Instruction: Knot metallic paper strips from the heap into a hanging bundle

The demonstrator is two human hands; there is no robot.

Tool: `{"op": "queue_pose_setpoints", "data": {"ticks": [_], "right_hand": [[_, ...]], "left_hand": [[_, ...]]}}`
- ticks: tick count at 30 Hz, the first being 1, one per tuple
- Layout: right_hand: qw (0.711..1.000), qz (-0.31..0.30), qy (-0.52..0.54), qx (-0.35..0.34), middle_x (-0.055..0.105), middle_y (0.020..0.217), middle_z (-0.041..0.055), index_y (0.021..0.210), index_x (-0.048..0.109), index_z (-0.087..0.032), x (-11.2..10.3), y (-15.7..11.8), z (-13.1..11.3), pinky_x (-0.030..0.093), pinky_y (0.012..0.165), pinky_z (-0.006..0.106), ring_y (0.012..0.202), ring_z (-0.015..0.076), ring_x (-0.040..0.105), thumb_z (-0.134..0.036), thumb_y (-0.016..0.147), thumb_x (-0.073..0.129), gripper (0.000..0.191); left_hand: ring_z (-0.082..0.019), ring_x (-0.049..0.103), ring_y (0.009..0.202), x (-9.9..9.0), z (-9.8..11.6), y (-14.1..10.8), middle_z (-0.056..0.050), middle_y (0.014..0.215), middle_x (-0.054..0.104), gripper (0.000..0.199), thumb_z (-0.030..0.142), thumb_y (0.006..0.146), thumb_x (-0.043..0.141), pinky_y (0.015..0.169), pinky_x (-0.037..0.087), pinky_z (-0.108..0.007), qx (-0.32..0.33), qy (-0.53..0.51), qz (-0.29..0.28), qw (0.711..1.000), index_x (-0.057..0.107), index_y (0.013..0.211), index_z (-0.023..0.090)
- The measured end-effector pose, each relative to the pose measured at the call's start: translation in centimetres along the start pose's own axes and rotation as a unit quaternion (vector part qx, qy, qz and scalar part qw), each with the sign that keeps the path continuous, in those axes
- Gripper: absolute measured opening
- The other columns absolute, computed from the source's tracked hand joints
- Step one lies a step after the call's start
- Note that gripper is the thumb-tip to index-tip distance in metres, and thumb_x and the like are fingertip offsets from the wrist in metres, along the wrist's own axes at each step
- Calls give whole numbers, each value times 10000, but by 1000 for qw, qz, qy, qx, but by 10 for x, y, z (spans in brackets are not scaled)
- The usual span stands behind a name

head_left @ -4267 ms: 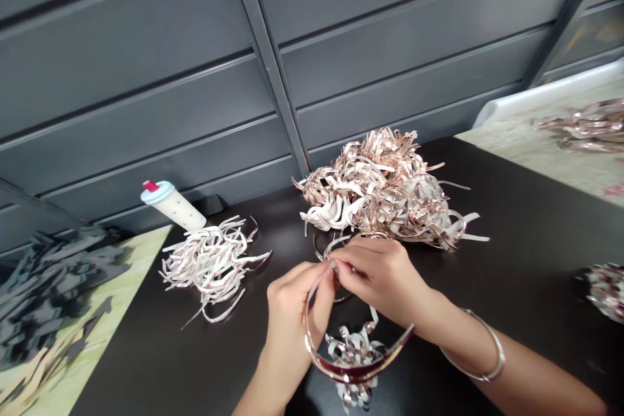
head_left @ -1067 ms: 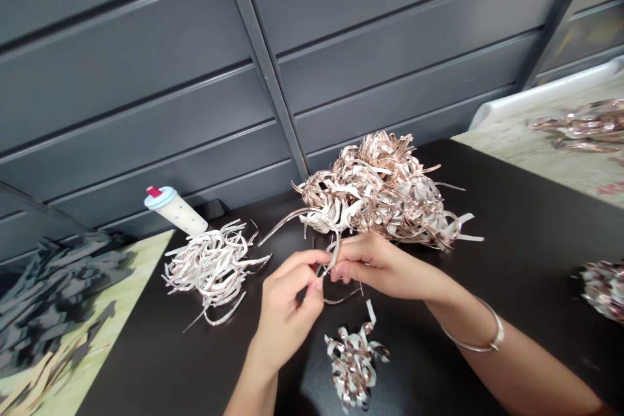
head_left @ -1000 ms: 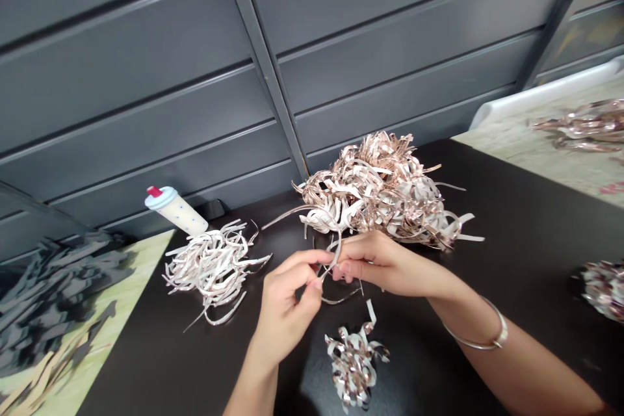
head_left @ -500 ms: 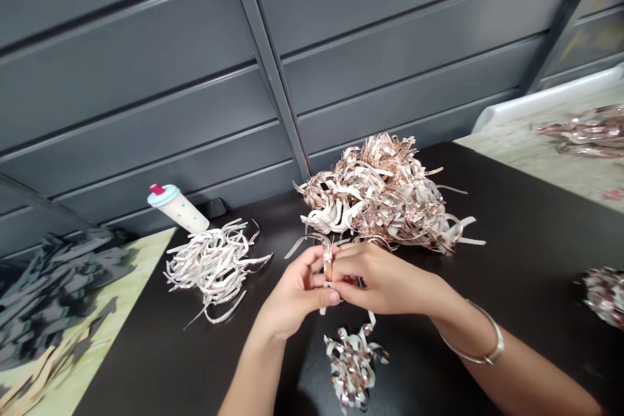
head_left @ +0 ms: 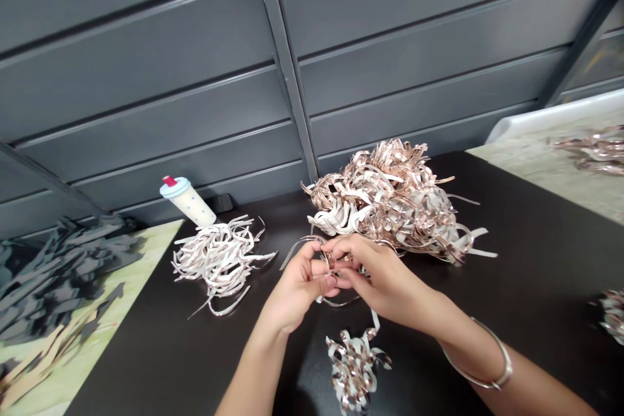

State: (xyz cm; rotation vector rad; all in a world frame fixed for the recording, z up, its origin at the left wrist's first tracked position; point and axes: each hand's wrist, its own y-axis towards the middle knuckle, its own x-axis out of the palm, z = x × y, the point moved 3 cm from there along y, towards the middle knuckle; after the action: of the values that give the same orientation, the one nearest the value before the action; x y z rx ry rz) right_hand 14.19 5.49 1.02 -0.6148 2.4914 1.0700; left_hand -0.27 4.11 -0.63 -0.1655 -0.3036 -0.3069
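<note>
My left hand (head_left: 303, 287) pinches a shiny rose-gold and white strip (head_left: 329, 262) between thumb and fingers above the dark table. Close against it, my right hand (head_left: 366, 268) has its fingers closed on the same strip; their tips meet and partly hide it. One end of the strip curves out past my left fingers. Just beyond both hands lies a big tangled pile of rose-gold and white strips (head_left: 394, 201). Nearer to me, below the hands, sits a small bunch of curled strips (head_left: 353, 370).
Left on the dark table (head_left: 146, 338) lie a loose heap of whitish strips (head_left: 219, 260) and a tilted cup with a blue lid (head_left: 190, 203). Grey cut pieces (head_left: 63, 279) cover the far left. Another curled bunch (head_left: 613, 317) is at the right edge. A grey panelled wall (head_left: 195, 97) stands behind.
My right fingers have shifted up and over the strip, closer to my left fingertips. The strip now bends between the hands instead of standing upright. The view has turned slightly.
</note>
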Motion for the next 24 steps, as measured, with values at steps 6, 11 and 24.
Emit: {"op": "queue_pose_setpoints", "data": {"ticks": [6,11,24], "right_hand": [[989,-26,118,82,630,1095,49,1029,487,-225,-14,0,10,548,683,242,973,157,626,18,813,437,330],[987,-61,137,62,599,1169,62,1094,494,-221,-17,2,4,544,796,282,1092,168,586,19,814,440,373],[980,-94,166,58,659,1165,65,1164,453,-224,-13,2,6,523,834,291,1088,162,627,36,847,393,415]], "left_hand": [[-174,728,763,-5,0,-2,-77,878,749,488,191,690,796,590,477,-162,-46,-4,-28,999,463,1047,181],[-183,721,753,-5,1,0,-52,880,727,651,142,643,817,637,511,-212,-25,-17,-58,998,439,1170,201],[-157,724,663,-13,10,-5,44,747,637,489,158,695,782,580,516,-169,13,15,-34,999,463,1063,201]]}}
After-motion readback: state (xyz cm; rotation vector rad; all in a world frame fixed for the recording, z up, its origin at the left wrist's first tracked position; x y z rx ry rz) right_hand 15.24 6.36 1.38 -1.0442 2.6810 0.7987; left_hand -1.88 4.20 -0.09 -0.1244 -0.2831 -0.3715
